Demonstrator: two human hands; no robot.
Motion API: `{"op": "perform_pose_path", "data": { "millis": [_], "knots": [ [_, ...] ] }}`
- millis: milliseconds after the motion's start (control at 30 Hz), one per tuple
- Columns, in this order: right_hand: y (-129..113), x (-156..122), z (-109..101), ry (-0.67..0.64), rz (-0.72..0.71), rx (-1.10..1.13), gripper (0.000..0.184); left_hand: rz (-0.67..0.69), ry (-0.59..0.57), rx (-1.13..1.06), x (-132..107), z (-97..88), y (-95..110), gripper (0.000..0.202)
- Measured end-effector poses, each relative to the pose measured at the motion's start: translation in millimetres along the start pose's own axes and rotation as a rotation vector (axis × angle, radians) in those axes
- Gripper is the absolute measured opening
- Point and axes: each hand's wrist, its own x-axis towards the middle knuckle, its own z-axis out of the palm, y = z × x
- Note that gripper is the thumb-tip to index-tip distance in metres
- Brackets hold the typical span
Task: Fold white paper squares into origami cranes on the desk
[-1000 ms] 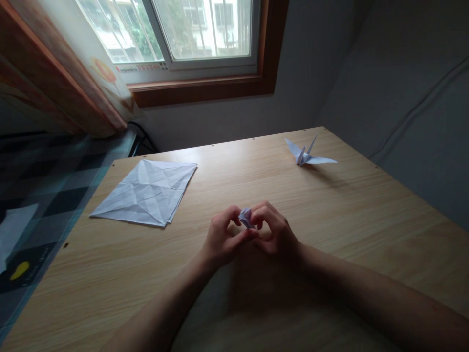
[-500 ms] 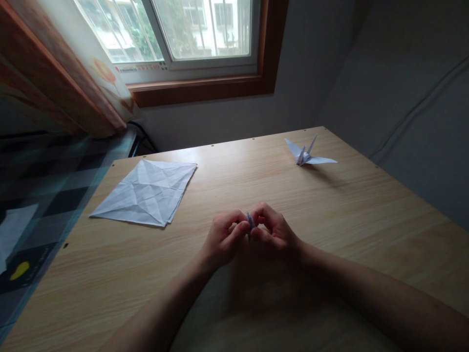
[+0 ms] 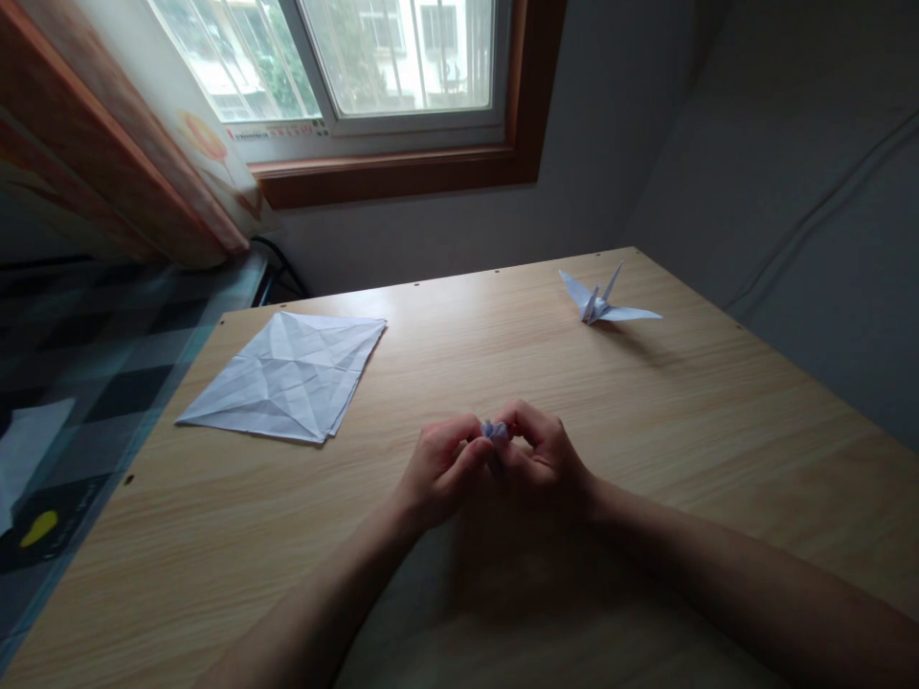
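My left hand (image 3: pixel 441 469) and my right hand (image 3: pixel 538 459) meet over the middle of the wooden table (image 3: pixel 682 431). Between their pinched fingertips sits a small folded piece of white paper (image 3: pixel 495 431), mostly hidden by the fingers. Both hands have their fingers curled and pressed onto it, and they rest low on the tabletop.
A stack of creased white paper squares (image 3: pixel 287 376) lies at the table's left. A finished white paper crane (image 3: pixel 601 301) stands at the far right. A window and a curtain are behind the table, and a chequered floor lies to the left.
The folded paper stuck up more between my fingertips before; now my fingers have closed tighter over it and both hands have sunk slightly toward the table.
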Motion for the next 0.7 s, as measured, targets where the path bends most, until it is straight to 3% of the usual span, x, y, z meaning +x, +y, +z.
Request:
{"op": "perform_pose_path", "data": {
  "millis": [300,500,700],
  "knots": [
    [4,-2,1,0.058,-0.256,-0.233,0.012,-0.086,-0.006,-0.196,-1,-2.2,-9,0.061],
    [5,1,-1,0.043,-0.401,-0.287,0.011,-0.228,-0.057,-0.414,1,-8.2,-17,0.041],
    [5,0,-1,0.084,-0.398,-0.313,0.010,-0.274,-0.011,-0.353,3,-3.7,-8,0.027]
  ]
}}
